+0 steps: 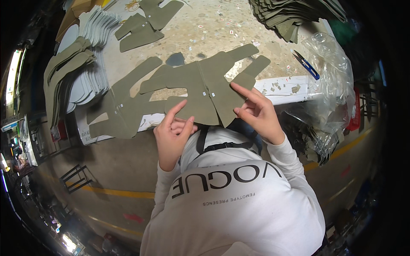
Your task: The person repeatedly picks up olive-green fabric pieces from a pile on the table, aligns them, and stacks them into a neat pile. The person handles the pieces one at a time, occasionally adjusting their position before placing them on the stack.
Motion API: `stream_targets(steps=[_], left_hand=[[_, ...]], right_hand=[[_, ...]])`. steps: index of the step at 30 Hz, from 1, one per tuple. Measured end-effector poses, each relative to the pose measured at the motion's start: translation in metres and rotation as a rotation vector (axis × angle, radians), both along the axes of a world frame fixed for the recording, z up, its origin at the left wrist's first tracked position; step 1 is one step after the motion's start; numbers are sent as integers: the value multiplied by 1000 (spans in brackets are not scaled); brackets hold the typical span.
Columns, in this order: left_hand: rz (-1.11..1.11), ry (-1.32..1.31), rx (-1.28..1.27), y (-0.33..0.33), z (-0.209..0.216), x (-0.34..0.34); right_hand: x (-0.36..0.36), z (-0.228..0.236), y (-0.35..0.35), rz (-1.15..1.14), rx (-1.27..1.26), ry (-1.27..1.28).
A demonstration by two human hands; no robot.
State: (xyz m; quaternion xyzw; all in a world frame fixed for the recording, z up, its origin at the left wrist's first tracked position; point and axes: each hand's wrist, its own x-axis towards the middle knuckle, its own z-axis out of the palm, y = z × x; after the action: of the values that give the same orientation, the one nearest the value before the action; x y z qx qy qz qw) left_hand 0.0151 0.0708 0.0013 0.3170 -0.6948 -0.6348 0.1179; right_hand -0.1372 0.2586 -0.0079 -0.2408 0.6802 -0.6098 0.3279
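Two olive-green fabric panels (196, 77) lie side by side at the table's front edge, each cut with curved arms and bearing a small white sticker along the middle seam. My left hand (173, 134) is at their left front edge, index finger stretched over the cloth, thumb apart and the other fingers curled. At the right front edge, my right hand (261, 114) rests its extended index finger on the cloth, with the thumb spread away. Neither hand grips anything visible. Further olive panels (117, 104) lie flat to the left, partly overlapped by the pair.
Blue-handled thread snips (308, 66) lie at the right beside crumpled clear plastic (331, 72). Stacked olive pieces (294, 17) stand at the far right. Pale grey pieces (87, 83) and draped olive pieces (64, 72) fill the left. More olive panels (143, 32) lie farther back.
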Motion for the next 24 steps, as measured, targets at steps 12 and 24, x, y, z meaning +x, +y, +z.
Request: stream_targets(steps=[12,24], left_hand=[[-110,-67,81,-11,24,-4],[-391,214,-529,20,31,-63]], right_hand=[[11,21,7,169,287,942],[23,13,11,-67,22,752]])
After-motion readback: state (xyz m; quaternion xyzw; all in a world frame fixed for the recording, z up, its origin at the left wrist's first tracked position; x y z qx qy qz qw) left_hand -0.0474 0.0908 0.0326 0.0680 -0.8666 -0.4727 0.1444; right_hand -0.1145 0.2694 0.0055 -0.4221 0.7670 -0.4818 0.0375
